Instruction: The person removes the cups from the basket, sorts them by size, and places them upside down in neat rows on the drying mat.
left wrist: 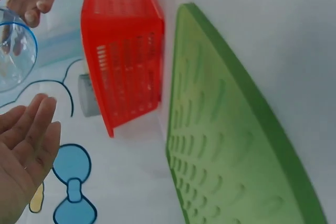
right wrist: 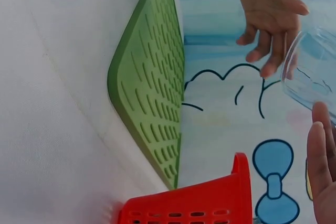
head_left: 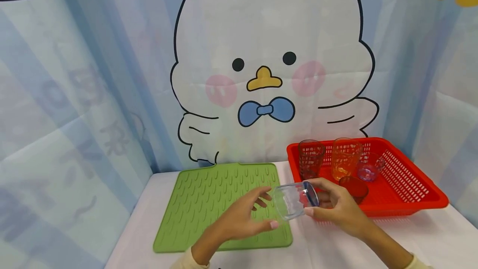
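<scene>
A clear drinking glass (head_left: 289, 200) with a bluish base is held on its side in the air, above the gap between the green mat and the red basket. My right hand (head_left: 337, 206) grips it by the base end, thumb below and fingers above. Its rim points left, toward my left hand (head_left: 246, 217). That hand holds nothing; its fingers are spread and loosely bent beside the rim. In the left wrist view, the left palm (left wrist: 26, 156) appears apart from the glass (left wrist: 16, 51). The right wrist view cuts off part of the glass (right wrist: 315, 69) and the right hand (right wrist: 323, 166).
The ribbed green drying mat (head_left: 201, 202) lies on the white table (head_left: 134, 219). At right stands a red plastic basket (head_left: 418, 190) with a dark tinted glass (head_left: 311, 157), an amber glass (head_left: 345, 157), a purplish glass mug (head_left: 369, 167) and a reddish dark cup (head_left: 354, 188). A printed curtain (head_left: 261, 24) hangs behind.
</scene>
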`<state>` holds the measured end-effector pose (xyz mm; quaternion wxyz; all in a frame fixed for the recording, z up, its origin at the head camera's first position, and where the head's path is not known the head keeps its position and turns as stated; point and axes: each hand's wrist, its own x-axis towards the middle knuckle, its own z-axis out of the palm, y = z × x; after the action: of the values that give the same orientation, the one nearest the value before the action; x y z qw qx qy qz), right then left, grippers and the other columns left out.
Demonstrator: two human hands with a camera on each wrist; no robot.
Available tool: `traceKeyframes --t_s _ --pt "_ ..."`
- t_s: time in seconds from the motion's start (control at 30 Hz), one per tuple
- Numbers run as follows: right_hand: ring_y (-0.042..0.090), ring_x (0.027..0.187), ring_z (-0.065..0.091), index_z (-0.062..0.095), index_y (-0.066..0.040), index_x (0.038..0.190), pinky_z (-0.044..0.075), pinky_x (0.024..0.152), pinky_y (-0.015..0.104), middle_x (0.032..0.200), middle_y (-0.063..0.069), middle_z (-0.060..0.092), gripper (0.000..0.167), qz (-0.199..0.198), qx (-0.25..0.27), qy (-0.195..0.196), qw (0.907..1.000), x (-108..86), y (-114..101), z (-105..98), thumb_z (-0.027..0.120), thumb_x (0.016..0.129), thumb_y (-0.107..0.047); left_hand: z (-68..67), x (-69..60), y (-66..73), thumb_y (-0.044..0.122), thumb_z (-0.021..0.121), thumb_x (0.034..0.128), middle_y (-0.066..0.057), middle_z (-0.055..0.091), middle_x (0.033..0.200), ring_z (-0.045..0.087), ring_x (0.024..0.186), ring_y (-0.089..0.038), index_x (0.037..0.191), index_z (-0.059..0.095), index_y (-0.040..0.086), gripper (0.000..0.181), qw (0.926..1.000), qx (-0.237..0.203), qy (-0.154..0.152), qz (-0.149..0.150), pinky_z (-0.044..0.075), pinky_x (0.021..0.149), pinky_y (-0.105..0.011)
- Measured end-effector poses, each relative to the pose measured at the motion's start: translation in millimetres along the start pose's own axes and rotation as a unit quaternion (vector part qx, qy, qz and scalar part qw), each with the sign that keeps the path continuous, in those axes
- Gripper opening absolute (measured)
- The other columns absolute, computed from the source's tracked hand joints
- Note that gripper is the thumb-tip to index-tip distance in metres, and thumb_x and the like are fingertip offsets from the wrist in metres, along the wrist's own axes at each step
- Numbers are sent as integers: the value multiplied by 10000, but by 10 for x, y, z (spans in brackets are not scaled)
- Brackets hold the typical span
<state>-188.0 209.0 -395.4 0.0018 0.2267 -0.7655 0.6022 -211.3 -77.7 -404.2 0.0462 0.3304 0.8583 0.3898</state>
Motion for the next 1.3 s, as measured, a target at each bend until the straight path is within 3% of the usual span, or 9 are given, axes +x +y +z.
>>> traceKeyframes --t_s 0.23,0.4,0.67,1.0,1.3 --pt "218 878 728 511 3 1338 614 747 333 1136 251 667 501 111 41 12 9999 10 -5 34 722 887 -48 -125 -296 -278 491 692 917 62 664 1112 638 1001 -69 1354 583 142 570 9994 230 -95 -260 543 899 -333" --pt "229 863 732 497 13 1345 615 726 346 1103 242 684 505 111 66 -100 9999 20 9 48 717 893 -34 -238 -456 -437 458 680 942 -17 693 1067 642 937 -77 1248 650 123 455 9984 290 -265 -411 549 852 -338" --pt "220 851 734 522 16 1332 612 716 340 1093 251 675 503 -50 68 -209 9997 38 54 108 735 879 -22 -410 -711 -650 409 690 948 -67 691 1063 628 895 -62 1217 655 37 460 9975 332 -253 -561 550 803 -325" --pt "207 856 722 491 32 1356 608 740 332 1119 295 661 525 92 183 -541 9983 46 106 178 729 896 -53 -721 -1125 -971 371 706 940 -101 665 1103 650 882 -124 1213 640 20 450 9905 467 -216 -1275 557 764 -327" --pt "197 724 703 486 29 1349 594 670 318 999 193 727 531 242 167 -843 9960 89 105 247 738 895 -79 -966 -1471 -1223 353 729 921 -143 661 1154 654 907 -217 1223 623 -19 490 9821 687 -80 -1750 546 742 -310"
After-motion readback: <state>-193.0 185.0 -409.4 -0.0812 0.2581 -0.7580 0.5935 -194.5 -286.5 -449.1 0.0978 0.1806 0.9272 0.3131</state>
